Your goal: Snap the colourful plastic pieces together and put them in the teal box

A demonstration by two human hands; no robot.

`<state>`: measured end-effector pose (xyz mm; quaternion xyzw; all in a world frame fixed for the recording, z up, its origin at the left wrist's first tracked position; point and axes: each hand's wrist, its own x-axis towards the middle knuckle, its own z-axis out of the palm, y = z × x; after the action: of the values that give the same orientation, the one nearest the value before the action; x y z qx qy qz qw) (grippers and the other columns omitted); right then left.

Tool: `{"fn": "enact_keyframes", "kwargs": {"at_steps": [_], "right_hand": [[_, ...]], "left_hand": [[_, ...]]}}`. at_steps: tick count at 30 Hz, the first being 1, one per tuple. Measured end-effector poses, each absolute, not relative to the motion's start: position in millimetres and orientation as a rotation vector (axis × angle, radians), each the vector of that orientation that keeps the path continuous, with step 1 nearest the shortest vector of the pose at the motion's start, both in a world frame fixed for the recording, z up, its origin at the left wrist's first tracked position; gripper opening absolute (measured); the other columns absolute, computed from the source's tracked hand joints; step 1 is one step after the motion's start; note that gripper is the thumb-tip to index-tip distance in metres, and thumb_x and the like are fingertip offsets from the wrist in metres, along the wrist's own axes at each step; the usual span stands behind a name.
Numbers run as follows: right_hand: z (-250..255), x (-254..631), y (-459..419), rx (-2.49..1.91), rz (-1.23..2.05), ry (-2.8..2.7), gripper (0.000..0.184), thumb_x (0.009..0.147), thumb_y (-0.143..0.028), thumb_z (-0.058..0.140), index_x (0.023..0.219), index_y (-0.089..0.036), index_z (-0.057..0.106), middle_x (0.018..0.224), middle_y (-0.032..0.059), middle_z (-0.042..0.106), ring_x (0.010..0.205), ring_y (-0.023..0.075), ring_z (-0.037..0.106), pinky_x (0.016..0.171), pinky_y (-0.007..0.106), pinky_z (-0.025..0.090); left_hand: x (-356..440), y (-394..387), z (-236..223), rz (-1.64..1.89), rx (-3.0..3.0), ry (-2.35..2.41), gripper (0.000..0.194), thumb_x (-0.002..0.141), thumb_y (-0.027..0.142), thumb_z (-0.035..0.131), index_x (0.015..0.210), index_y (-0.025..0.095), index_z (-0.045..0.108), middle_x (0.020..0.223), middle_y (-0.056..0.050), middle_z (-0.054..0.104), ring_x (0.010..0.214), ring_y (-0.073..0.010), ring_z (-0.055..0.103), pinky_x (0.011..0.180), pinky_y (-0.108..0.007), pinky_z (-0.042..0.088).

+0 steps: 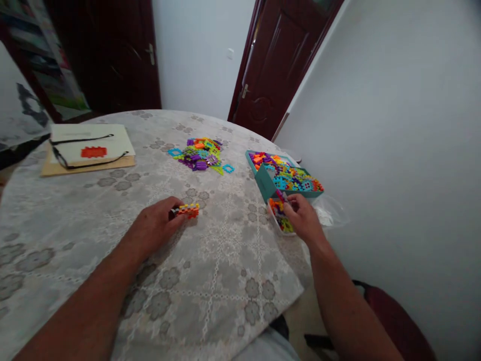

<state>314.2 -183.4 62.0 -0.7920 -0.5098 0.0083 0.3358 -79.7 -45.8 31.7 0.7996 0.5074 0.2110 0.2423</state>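
Note:
My left hand rests on the patterned tablecloth with its fingers closed on a small built piece of orange and yellow plastic blocks with a dark wheel at one end. Off to the right, my right hand reaches into a small clear tray of mixed coloured pieces, its fingers pinched around a piece I cannot name. A teal box full of coloured pieces stands just behind that tray. A loose heap of purple, green and orange pieces lies farther back at the middle.
A cream booklet with a black cord and a red piece on it lies at the back left. A clear plastic bag sits at the table's right edge. A dark red chair stands at lower right. Two dark wooden doors are behind the table.

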Motion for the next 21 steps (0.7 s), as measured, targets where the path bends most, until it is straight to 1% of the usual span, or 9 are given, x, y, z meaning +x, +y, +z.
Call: {"fn": "enact_keyframes", "kwargs": {"at_steps": [3, 6, 9, 14, 18, 21], "right_hand": [[52, 350, -197, -2.178, -0.034, -1.251, 0.033, 0.091, -0.045, 0.056, 0.112, -0.022, 0.067, 0.097, 0.0069, 0.076, 0.083, 0.0234, 0.069, 0.073, 0.031, 0.049], [45, 367, -207, -2.258, -0.064, -1.263, 0.031, 0.092, -0.042, 0.056, 0.114, -0.022, 0.067, 0.095, 0.0058, 0.076, 0.082, 0.0225, 0.07, 0.073, 0.03, 0.048], [43, 370, -214, -2.38, -0.093, -1.284, 0.028, 0.095, -0.036, 0.055, 0.117, -0.022, 0.067, 0.097, 0.006, 0.076, 0.085, 0.0222, 0.071, 0.074, 0.029, 0.046], [44, 366, -219, -2.606, -0.325, -1.22, 0.028, 0.1, -0.029, 0.055, 0.124, -0.02, 0.066, 0.105, 0.0108, 0.077, 0.092, 0.024, 0.071, 0.079, 0.03, 0.046], [48, 362, -220, -2.566, -0.388, -1.256, 0.026, 0.101, -0.025, 0.052, 0.12, -0.017, 0.067, 0.115, 0.0146, 0.074, 0.105, 0.0256, 0.068, 0.089, 0.032, 0.048], [52, 350, -219, -2.403, -0.391, -1.316, 0.024, 0.1, -0.024, 0.05, 0.112, -0.017, 0.069, 0.115, 0.0148, 0.072, 0.109, 0.0263, 0.066, 0.095, 0.035, 0.049]], "left_hand": [[-78, -44, 31, 0.524, 2.176, 1.391, 0.038, 0.092, 0.058, 0.057, 0.107, 0.025, 0.07, 0.096, -0.007, 0.075, 0.086, -0.0272, 0.067, 0.075, -0.033, 0.046], [-76, -45, 31, 0.506, 2.183, 1.4, 0.04, 0.091, 0.06, 0.058, 0.108, 0.025, 0.069, 0.093, -0.006, 0.074, 0.084, -0.0264, 0.066, 0.075, -0.033, 0.045], [-74, -48, 37, 0.454, 2.206, 1.419, 0.038, 0.095, 0.057, 0.056, 0.111, 0.025, 0.067, 0.093, -0.003, 0.072, 0.084, -0.0239, 0.065, 0.077, -0.031, 0.044], [-71, -51, 43, 0.384, 2.21, 1.453, 0.033, 0.098, 0.055, 0.053, 0.112, 0.027, 0.064, 0.099, -0.001, 0.073, 0.088, -0.0225, 0.064, 0.08, -0.029, 0.044], [-72, -49, 39, 0.382, 2.226, 1.473, 0.038, 0.098, 0.057, 0.052, 0.118, 0.026, 0.063, 0.098, -0.002, 0.072, 0.087, -0.0239, 0.066, 0.078, -0.031, 0.045], [-73, -47, 37, 0.405, 2.22, 1.441, 0.04, 0.095, 0.057, 0.054, 0.116, 0.026, 0.065, 0.097, -0.003, 0.072, 0.086, -0.025, 0.066, 0.078, -0.033, 0.046]]}}
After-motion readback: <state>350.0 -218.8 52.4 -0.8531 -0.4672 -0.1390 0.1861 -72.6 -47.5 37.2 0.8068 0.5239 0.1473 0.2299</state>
